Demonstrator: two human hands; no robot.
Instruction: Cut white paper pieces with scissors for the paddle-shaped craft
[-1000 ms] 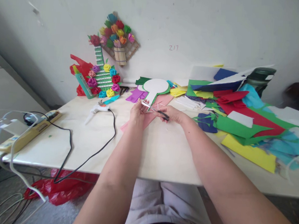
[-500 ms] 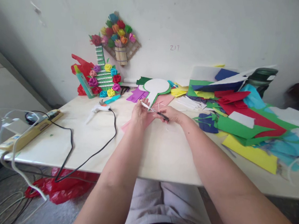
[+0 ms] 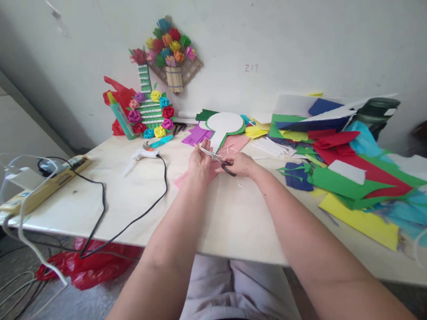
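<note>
My right hand is closed around a pair of scissors with dark handles, the blades pointing left toward my other hand. Between the fingers of my left hand is a thin white paper strip, and the scissors' blades meet it there. Pink paper lies under and behind both hands, with small white snippets on it. Just beyond them rests a round white cutout with a stem, backed by green paper. The exact tips of my left fingers are too small to make out.
A white glue gun with a black cable lies left, near a power strip. Behind stand a glue bottle and a flower-trimmed green craft. Coloured paper scraps and white strips are piled on the right.
The scissors' handles have turned slightly and shifted a little left in my right hand. The view has shifted slightly; my left hand stays nearly in place.
</note>
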